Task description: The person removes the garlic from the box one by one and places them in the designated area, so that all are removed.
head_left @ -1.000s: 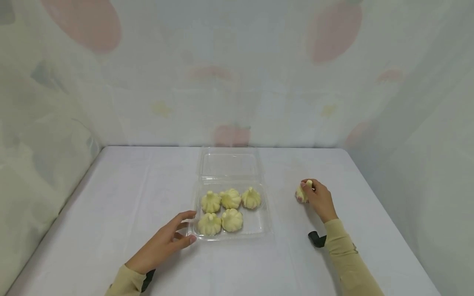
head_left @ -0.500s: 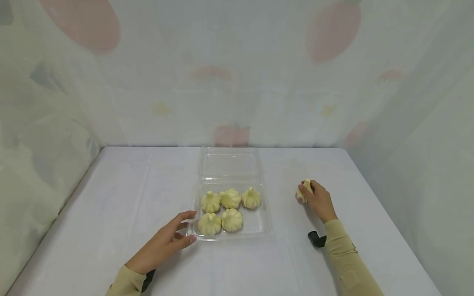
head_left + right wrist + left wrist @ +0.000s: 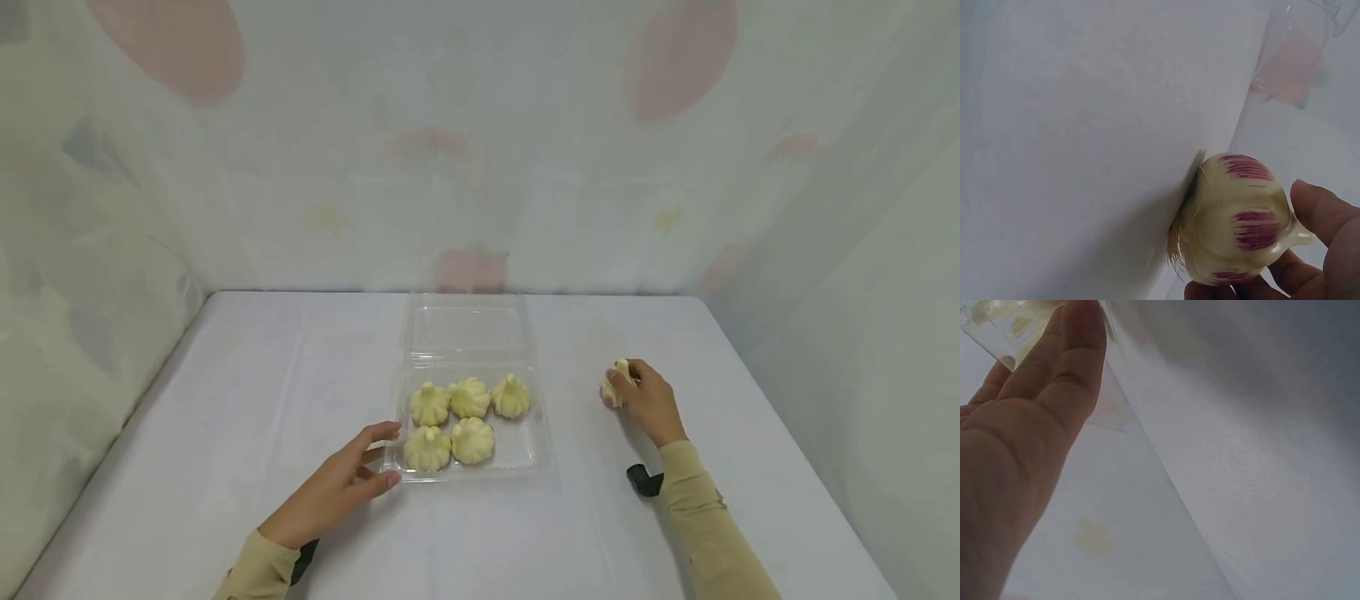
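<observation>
— On the right side of the desk point(image 3: 247, 392), what is seen of the right hand point(image 3: 649, 402)?

— It is laid low on the surface, wrist bent, with the sleeve point(image 3: 701, 525) stretched back toward the body. A garlic bulb point(image 3: 613, 388) is gripped by its curled fingers point(image 3: 1325, 215) and thumb. The bulb is seen close up from the wrist as pale with purple streaks, its root end touching the desk.

— And where is that bulb placed relative to the container?

— It is held well apart from the clear plastic container point(image 3: 534, 454), off to the container's right.

— How is the left hand point(image 3: 337, 487) posed?

— It is rested on the desk at the container's near left corner, palm down, fingers straight and slightly spread. The corner of the tray is touched by the thumb and fingertips; nothing is grasped. From the wrist, the clear plastic edge is seen just at the fingertips point(image 3: 1082, 325).

— What is held in the container?

— Five garlic bulbs point(image 3: 468, 398) are set in the tray, stems up: three in the far row, two in the near row toward the left. The near right corner is left bare. The hinged lid point(image 3: 465, 327) is laid open flat behind the tray.
</observation>
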`<state>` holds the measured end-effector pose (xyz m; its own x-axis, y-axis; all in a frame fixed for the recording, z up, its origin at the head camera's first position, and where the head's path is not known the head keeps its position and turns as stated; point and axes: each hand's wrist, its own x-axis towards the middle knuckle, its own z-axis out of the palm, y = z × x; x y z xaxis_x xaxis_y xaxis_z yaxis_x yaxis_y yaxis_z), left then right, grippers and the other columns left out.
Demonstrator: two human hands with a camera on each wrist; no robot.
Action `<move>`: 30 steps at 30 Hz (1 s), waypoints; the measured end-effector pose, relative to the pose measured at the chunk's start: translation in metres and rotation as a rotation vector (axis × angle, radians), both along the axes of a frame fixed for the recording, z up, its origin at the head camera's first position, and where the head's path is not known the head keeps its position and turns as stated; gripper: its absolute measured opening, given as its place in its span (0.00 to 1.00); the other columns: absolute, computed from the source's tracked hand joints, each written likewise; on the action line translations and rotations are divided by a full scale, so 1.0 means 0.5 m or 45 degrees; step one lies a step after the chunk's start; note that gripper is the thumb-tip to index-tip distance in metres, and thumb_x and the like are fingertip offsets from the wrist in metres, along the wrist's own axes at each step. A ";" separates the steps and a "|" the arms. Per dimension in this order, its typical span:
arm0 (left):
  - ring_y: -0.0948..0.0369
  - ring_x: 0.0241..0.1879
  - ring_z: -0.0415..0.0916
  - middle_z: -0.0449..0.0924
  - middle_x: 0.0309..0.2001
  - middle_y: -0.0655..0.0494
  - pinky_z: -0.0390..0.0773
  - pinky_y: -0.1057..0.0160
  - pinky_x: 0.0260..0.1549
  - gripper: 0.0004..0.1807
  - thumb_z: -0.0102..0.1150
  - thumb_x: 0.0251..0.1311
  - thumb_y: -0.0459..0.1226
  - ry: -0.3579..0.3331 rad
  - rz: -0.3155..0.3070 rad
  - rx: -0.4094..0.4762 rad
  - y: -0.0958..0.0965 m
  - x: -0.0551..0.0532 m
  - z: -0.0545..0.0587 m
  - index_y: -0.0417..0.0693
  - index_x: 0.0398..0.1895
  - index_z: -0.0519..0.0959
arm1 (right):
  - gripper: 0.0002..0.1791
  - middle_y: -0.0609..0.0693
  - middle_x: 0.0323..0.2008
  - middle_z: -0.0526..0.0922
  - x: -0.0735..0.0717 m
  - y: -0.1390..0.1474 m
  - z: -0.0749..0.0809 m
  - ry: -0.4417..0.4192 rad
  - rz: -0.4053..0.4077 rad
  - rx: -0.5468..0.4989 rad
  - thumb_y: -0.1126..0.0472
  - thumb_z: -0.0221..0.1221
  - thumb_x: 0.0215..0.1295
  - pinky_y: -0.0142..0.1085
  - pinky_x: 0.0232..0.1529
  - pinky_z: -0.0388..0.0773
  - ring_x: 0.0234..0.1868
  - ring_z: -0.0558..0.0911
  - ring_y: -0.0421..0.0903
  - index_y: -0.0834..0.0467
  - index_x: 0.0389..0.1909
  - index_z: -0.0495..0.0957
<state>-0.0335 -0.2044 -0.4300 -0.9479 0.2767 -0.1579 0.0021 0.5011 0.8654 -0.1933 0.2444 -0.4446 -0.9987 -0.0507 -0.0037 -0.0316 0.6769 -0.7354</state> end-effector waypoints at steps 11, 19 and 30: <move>0.44 0.63 0.71 0.63 0.72 0.44 0.77 0.49 0.49 0.34 0.59 0.73 0.49 0.012 -0.017 0.009 0.004 -0.002 0.004 0.55 0.76 0.59 | 0.30 0.67 0.62 0.74 0.001 0.014 0.015 0.090 0.001 0.001 0.44 0.53 0.77 0.59 0.63 0.68 0.64 0.71 0.65 0.64 0.65 0.72; 0.41 0.60 0.73 0.63 0.73 0.45 0.77 0.45 0.51 0.34 0.59 0.72 0.49 0.026 -0.009 0.017 0.003 -0.002 0.003 0.56 0.76 0.59 | 0.30 0.66 0.64 0.73 0.002 0.012 0.034 0.142 -0.042 -0.034 0.45 0.55 0.77 0.58 0.64 0.66 0.65 0.70 0.65 0.66 0.65 0.71; 0.38 0.67 0.66 0.63 0.72 0.44 0.76 0.42 0.55 0.34 0.59 0.73 0.49 0.017 -0.013 0.052 0.001 0.001 -0.004 0.56 0.77 0.58 | 0.25 0.59 0.59 0.78 0.006 0.001 0.059 0.234 -0.216 -0.228 0.49 0.60 0.74 0.44 0.63 0.70 0.61 0.75 0.53 0.64 0.62 0.75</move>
